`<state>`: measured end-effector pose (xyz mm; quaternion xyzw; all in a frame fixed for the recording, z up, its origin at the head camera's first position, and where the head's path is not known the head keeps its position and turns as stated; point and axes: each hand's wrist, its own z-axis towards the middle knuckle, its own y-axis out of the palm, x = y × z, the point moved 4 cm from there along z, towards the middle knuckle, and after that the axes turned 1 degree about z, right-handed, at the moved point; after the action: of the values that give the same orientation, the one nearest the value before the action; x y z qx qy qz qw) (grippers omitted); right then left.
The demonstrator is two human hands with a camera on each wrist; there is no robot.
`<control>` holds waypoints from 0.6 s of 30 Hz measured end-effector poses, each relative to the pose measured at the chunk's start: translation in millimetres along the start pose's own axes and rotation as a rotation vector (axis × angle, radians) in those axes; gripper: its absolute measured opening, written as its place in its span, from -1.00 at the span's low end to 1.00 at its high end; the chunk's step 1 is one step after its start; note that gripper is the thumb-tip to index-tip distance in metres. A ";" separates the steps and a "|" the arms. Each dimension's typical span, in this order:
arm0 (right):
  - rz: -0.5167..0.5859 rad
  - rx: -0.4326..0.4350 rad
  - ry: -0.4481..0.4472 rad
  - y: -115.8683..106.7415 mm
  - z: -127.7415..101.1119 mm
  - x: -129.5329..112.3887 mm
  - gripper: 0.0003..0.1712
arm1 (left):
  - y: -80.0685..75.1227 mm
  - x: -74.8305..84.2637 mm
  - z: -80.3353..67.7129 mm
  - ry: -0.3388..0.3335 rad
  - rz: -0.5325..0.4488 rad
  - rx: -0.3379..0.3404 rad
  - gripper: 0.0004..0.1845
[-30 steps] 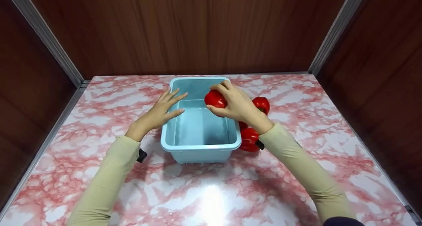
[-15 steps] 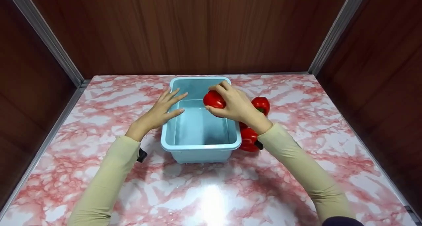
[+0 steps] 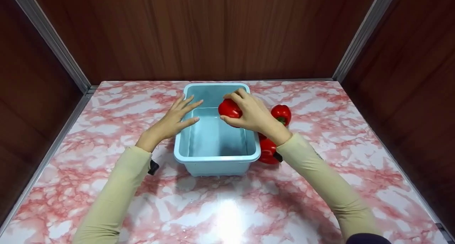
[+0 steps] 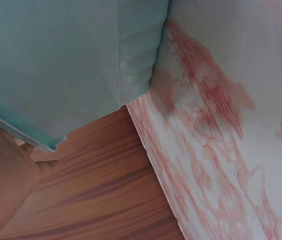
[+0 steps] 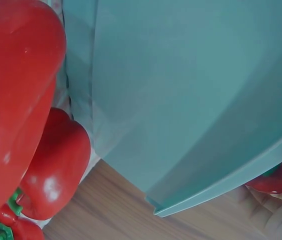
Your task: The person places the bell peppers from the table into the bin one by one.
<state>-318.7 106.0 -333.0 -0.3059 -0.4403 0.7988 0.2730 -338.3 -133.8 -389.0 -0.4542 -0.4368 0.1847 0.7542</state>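
Clearly, the right hand [image 3: 250,112] curls thumb and fingers around a red bell pepper [image 3: 229,109], held above the right part of the light-blue plastic tub [image 3: 217,159]; a slack grip on that glossy skin could drop it. The left hand [image 3: 170,121], fingers spread over the left rim, grips nothing, so a bump could slide the tub along the counter [image 3: 177,208] into the other bell peppers [image 3: 267,152] just beside it.

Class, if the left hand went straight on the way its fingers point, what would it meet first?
Probably the blue tub's far wall, though depth is unclear: the left hand might pass over the far rim instead.
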 end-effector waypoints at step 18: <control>0.006 -0.029 -0.012 8.0 0.7 -3.1 -0.29 | -0.3 -0.1 -0.4 -0.001 -0.006 -0.005 -0.38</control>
<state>-318.4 99.8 -339.0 -0.3062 -0.4527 0.7949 0.2634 -338.1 -134.2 -388.9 -0.4545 -0.4387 0.1816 0.7536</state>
